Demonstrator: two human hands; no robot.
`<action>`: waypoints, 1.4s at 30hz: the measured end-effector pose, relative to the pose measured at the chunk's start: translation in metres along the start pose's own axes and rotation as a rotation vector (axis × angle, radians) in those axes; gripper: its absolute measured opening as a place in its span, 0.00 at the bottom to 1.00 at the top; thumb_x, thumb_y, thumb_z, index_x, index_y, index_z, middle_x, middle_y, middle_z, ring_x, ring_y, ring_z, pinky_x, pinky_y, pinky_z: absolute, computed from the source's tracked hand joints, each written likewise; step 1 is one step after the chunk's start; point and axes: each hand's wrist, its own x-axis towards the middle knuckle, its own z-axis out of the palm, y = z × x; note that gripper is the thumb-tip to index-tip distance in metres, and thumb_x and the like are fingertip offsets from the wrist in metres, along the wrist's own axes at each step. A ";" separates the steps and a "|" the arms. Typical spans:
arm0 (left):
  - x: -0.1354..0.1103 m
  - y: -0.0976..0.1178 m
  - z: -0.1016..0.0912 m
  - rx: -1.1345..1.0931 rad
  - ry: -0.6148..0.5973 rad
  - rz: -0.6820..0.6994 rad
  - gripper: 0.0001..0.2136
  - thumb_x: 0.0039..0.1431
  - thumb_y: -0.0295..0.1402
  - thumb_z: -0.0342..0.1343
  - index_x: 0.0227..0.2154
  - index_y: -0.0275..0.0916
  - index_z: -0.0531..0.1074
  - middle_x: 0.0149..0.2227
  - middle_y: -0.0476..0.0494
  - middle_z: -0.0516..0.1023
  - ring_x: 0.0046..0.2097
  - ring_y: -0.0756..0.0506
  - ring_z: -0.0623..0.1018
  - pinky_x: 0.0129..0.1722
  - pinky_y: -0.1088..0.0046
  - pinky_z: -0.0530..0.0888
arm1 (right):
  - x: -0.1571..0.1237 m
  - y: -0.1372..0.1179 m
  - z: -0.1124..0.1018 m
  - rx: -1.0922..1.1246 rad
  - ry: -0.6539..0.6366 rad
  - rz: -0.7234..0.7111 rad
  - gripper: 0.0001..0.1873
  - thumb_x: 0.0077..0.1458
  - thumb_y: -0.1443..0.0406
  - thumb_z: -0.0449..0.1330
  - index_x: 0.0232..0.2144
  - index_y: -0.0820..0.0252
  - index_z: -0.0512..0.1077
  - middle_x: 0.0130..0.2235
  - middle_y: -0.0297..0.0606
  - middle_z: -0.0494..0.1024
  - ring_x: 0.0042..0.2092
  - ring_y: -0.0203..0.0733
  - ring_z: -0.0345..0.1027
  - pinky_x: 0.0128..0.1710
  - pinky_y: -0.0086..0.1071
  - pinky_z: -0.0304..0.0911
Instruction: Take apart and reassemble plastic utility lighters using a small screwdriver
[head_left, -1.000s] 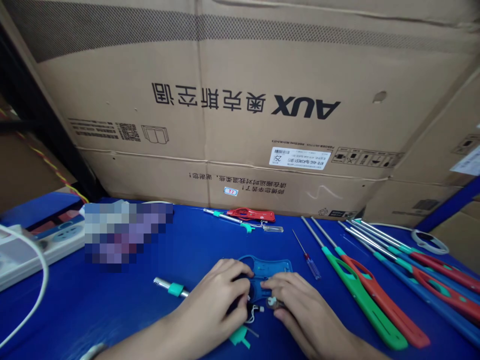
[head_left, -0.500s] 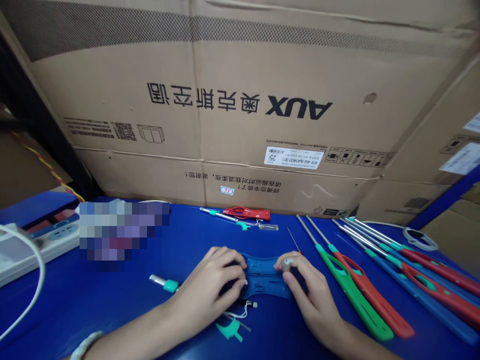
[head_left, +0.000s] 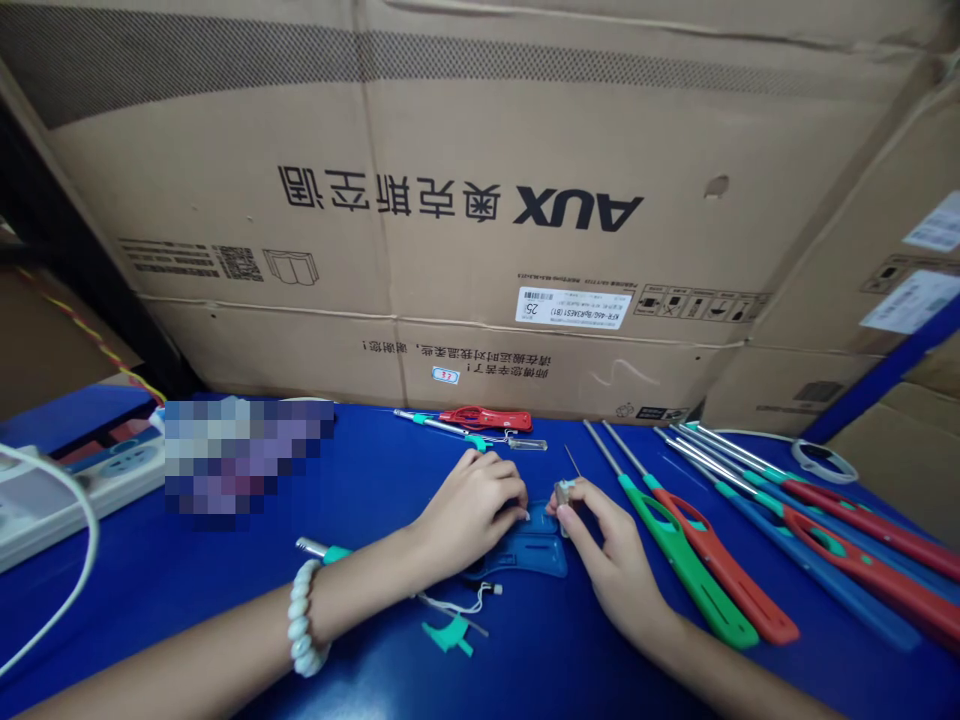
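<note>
The blue shell lies open on the table (head_left: pixel 390 655) in front of me, its far half (head_left: pixel 541 516) and near half (head_left: pixel 534 555) side by side, their left part under my left hand (head_left: pixel 480 508). The thumb and fingertips of that hand are drawn together over the far half, at a tiny white bit (head_left: pixel 526 516); I cannot tell whether they grip it or only touch it. My right hand (head_left: pixel 600 535) pinches a small clear tank (head_left: pixel 563 494) between thumb and fingers, near the halves' right ends.

For work this fine, I judge a light, steady pinch best: too hard a squeeze could make the tank slip. My left fingertips should press straight down, so the open shell doesn't skid or tip. The white wires (head_left: pixel 474 604) and green trigger (head_left: pixel 450 634) lie just this side of the near half; my left forearm ought to clear them, since a snag could tug the wires.
</note>
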 end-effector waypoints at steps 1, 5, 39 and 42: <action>0.000 -0.001 0.001 0.005 -0.003 -0.001 0.03 0.61 0.27 0.57 0.31 0.37 0.73 0.35 0.49 0.75 0.41 0.45 0.70 0.42 0.67 0.60 | 0.000 0.000 0.000 0.005 -0.003 0.001 0.10 0.64 0.61 0.50 0.32 0.59 0.65 0.33 0.36 0.71 0.36 0.41 0.65 0.40 0.33 0.59; 0.001 -0.002 0.004 0.022 -0.020 0.004 0.06 0.62 0.24 0.55 0.30 0.38 0.74 0.35 0.49 0.76 0.42 0.45 0.70 0.42 0.68 0.60 | 0.000 0.000 0.000 0.025 0.000 -0.005 0.10 0.64 0.61 0.50 0.31 0.58 0.65 0.33 0.36 0.71 0.36 0.41 0.65 0.39 0.33 0.59; -0.023 0.007 -0.020 0.035 -0.198 0.295 0.07 0.61 0.32 0.59 0.41 0.38 0.70 0.44 0.46 0.75 0.44 0.46 0.74 0.48 0.69 0.63 | 0.004 0.009 -0.002 0.204 0.228 0.065 0.11 0.63 0.58 0.51 0.30 0.56 0.63 0.31 0.34 0.68 0.33 0.40 0.63 0.35 0.33 0.59; -0.020 0.010 -0.020 0.096 -0.228 0.276 0.07 0.59 0.32 0.61 0.38 0.37 0.71 0.42 0.47 0.75 0.42 0.46 0.75 0.46 0.70 0.65 | 0.006 0.011 -0.001 0.235 0.234 0.084 0.12 0.62 0.57 0.52 0.29 0.57 0.63 0.30 0.33 0.67 0.32 0.39 0.63 0.33 0.32 0.59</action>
